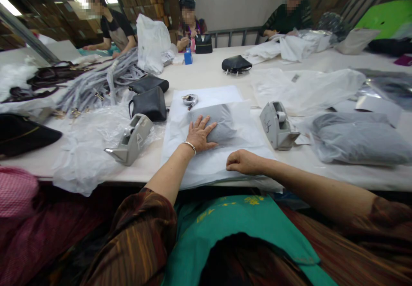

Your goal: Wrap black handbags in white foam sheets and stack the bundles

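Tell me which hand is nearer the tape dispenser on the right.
Right. The right hand rests as a fist on the white paper, just below-left of the right dispenser. The left hand lies flat on the grey bundle, farther left.

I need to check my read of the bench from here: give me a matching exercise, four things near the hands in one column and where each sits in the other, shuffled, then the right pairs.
Things:
1. left hand
2. right hand
3. left tape dispenser
4. black bag

Places:
A. on a crumpled clear plastic sheet, left of the white paper
B. flat on the grey wrapped bundle
C. curled on the near edge of the white paper
D. behind the left tape dispenser, beside the paper's far left corner

Pairs: 1-B, 2-C, 3-A, 4-D
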`<state>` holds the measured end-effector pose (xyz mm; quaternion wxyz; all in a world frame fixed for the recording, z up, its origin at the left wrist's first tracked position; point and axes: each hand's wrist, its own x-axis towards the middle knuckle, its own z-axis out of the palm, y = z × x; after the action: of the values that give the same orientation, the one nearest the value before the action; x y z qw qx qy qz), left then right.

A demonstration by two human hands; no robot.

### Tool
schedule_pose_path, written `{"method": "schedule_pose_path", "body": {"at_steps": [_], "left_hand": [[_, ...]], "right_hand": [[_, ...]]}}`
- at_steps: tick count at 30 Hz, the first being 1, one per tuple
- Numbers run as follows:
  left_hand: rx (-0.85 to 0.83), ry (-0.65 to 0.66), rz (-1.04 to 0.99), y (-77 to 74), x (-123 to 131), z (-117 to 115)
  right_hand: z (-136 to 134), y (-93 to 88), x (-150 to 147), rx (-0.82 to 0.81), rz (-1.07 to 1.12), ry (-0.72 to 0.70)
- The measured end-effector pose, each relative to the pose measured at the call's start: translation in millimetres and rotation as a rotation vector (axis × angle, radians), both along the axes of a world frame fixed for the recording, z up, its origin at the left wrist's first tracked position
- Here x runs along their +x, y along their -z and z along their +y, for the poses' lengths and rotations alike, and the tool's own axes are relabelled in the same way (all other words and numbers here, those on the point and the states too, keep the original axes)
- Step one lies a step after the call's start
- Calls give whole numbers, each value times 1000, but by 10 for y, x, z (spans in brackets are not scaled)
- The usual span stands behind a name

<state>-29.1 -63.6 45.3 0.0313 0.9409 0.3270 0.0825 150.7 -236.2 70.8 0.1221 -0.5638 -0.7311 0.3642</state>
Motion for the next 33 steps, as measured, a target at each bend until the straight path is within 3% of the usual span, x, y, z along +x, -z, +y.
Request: {"method": "schedule_pose_path", "body": {"at_steps": [7,11,15,19,24,28,33], "left_hand": [[-13,45,23,-85,-30,26],[-38,23,61,-46,-9,121],[-102,29,98,-11,0,270],[-281,101,-44,-71,-74,411],[-436,123,-316,-226,-228,508],[-532,66,-492,-392,-368,510],[-589,-26,-327,-640,-609,316]], "right_hand": [[335,-397,-52,379,-459,25],[655,-490,-57,563,-648,-6],[1018,-463,-21,636,-665,-7],[1284,-390,15,633,-643,38],[1469,-274,99,629,-588,41],[1568,-173,177,624,-500,34],[1640,-90,224,587,-469,80]]}}
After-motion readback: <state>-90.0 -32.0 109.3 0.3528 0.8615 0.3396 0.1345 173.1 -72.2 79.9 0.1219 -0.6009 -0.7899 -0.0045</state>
